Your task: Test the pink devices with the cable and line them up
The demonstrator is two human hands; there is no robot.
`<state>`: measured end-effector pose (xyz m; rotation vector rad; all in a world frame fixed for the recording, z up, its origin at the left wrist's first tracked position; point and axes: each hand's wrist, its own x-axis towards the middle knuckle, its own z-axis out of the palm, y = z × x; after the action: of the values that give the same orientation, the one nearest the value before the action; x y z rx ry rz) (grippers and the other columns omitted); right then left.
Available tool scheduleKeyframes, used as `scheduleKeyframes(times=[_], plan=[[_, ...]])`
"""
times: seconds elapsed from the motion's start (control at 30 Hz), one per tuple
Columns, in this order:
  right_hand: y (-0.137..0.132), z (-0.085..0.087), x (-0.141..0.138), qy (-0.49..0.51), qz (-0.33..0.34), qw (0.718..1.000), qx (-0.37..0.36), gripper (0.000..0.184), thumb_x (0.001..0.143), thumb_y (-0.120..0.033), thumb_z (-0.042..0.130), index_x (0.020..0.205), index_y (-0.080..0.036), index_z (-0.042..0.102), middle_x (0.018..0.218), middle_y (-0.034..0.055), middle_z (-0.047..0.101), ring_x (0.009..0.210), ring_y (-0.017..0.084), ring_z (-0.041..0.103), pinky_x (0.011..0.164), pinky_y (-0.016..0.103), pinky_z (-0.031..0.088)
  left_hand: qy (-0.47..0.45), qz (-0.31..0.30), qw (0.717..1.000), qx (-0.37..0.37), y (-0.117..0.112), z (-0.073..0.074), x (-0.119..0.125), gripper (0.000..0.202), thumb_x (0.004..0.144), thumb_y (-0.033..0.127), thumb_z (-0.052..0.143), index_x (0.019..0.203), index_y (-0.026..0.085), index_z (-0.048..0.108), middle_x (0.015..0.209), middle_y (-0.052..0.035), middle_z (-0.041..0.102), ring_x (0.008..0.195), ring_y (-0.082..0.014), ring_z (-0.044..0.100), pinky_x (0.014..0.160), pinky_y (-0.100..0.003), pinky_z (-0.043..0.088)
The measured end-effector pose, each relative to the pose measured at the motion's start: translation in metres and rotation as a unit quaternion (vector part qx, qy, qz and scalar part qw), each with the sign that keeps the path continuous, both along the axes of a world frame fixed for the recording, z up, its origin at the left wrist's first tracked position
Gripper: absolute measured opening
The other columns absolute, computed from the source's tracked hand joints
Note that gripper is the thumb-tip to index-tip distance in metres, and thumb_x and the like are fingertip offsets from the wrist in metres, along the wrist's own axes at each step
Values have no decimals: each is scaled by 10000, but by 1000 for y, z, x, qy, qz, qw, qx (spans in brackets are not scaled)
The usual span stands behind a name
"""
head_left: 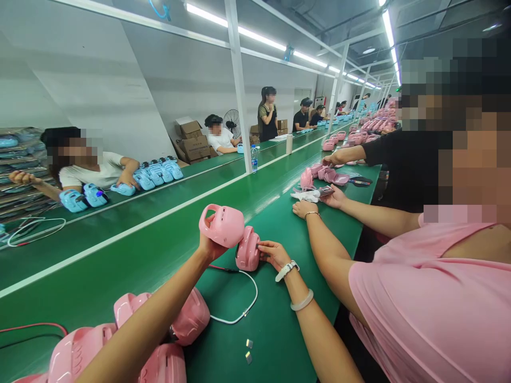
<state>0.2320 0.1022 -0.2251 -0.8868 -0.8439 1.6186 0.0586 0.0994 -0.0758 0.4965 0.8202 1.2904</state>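
My left hand is raised over the bench, closed around the underside of a pink plastic housing with a loop handle. Just right of it and lower, a second pink housing stands on the green surface. The bent fingers of my right hand pinch at its right edge; the exact grip point is partly hidden. A white cable with a red and black lead curves over the bench beside it. More pink housings sit under and beside my left forearm.
Two small shiny pieces lie near the front. At right, a co-worker in a pink top handles a white item near pink parts. Across the belt, co-workers sit by blue housings. A bottle stands by a white post.
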Motion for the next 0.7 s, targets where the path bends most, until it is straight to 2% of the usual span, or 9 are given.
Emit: scheduleKeyframes(times=[0.2,0.47,0.7], plan=[[1,1,0,4,4,1000,-24,97,908,-208,600,890,-113,610,752,-26,596,589,76,562,558,216,509,4,10,1000,0,1,-2,-2,168,774,339,538,710,193,592,672,-23,600,609,-224,579,564,-361,480],[1,0,0,19,9,999,-28,109,909,-220,600,888,-113,611,765,-21,605,598,79,569,561,219,511,8,29,999,11,0,-3,-1,152,772,327,553,746,181,586,672,-22,602,591,-212,578,550,-334,465],[-1,3,-1,35,1,999,-39,96,878,-189,630,819,-115,612,663,-49,574,542,70,537,545,212,489,4,40,999,11,1,-5,-1,147,753,322,582,740,176,595,648,-20,609,541,-206,574,546,-357,482]])
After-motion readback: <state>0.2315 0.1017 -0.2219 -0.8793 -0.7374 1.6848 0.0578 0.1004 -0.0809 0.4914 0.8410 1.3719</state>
